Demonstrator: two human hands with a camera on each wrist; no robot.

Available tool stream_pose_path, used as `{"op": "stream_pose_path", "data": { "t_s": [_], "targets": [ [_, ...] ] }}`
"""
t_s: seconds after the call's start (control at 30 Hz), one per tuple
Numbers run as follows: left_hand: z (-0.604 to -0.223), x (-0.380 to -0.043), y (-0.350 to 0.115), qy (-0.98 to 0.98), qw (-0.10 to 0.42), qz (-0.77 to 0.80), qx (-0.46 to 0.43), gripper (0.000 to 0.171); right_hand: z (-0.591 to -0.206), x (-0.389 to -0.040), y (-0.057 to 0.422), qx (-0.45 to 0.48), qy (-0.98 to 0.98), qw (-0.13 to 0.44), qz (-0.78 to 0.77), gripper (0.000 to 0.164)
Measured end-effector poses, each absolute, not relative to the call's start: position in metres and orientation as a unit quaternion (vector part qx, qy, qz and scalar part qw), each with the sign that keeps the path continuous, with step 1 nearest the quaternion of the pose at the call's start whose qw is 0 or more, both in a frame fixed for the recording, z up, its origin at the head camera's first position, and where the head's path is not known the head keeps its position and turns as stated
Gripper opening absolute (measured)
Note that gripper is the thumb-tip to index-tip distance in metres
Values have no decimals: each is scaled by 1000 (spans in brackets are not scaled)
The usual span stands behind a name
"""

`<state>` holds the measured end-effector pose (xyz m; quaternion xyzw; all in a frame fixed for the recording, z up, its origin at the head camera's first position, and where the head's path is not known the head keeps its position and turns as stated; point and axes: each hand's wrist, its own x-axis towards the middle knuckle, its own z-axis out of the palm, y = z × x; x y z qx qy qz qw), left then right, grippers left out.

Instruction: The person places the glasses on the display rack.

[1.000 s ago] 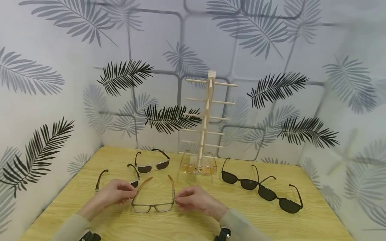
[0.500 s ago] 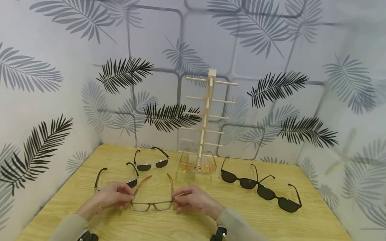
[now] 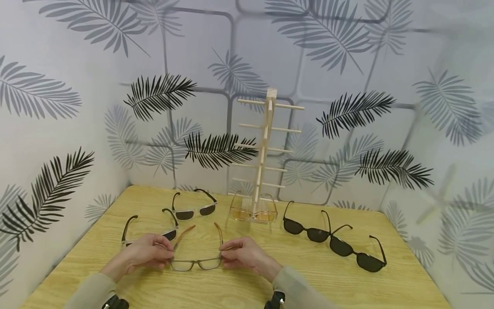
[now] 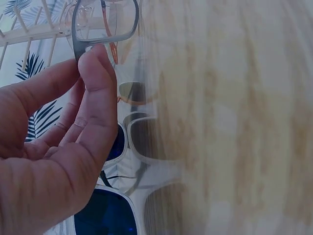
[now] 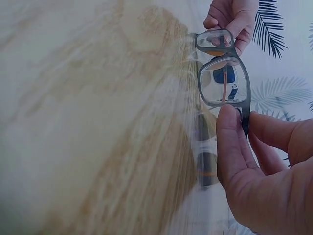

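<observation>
A pair of eyeglasses (image 3: 196, 261) with a grey front, clear lenses and orange-brown temples lies unfolded at the front of the table, lenses toward me. My left hand (image 3: 144, 254) pinches its left corner by the hinge. In the left wrist view, thumb and forefinger of that left hand (image 4: 73, 127) meet just below the lens rim. At the opposite corner, my right hand (image 3: 247, 256) pinches the frame where the temple begins. The right wrist view has the right hand (image 5: 264, 152) gripping the eyeglasses (image 5: 247, 90) between thumb and fingers, the other hand beyond.
Behind stands a wooden peg rack (image 3: 262, 150), with orange-tinted glasses (image 3: 253, 216) at its foot. Clear-framed sunglasses (image 3: 194, 213) lie back left; another such pair (image 3: 170, 234) is partly behind my left hand. Two black sunglasses, one (image 3: 305, 231) overlapping the other (image 3: 356, 256), lie right.
Both hands have closed in on the eyeglasses from the sides, the right moving left and the left slightly right, to pinch the frame's corners. The other glasses have stayed put.
</observation>
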<state>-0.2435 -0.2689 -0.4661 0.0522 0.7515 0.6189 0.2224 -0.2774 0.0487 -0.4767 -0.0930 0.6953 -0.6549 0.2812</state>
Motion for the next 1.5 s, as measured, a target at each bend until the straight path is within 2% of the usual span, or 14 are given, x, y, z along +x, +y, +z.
{"op": "stream_pose_path", "data": {
  "t_s": [0.43,0.93,1.23,1.5],
  "targets": [
    [-462,-248,-268,736,236,629,82,17,-474,-277,51,-90,689,267,-668,30],
    [-455,-248,-265,758,195,619,71,26,-459,-276,51,-117,699,234,-666,29],
    [-445,-251,-264,752,158,635,82,19,-446,-277,55,-134,704,206,-666,28],
    [-435,-256,-261,762,145,627,78,18,-431,-274,59,-144,712,180,-663,24]
  ]
}}
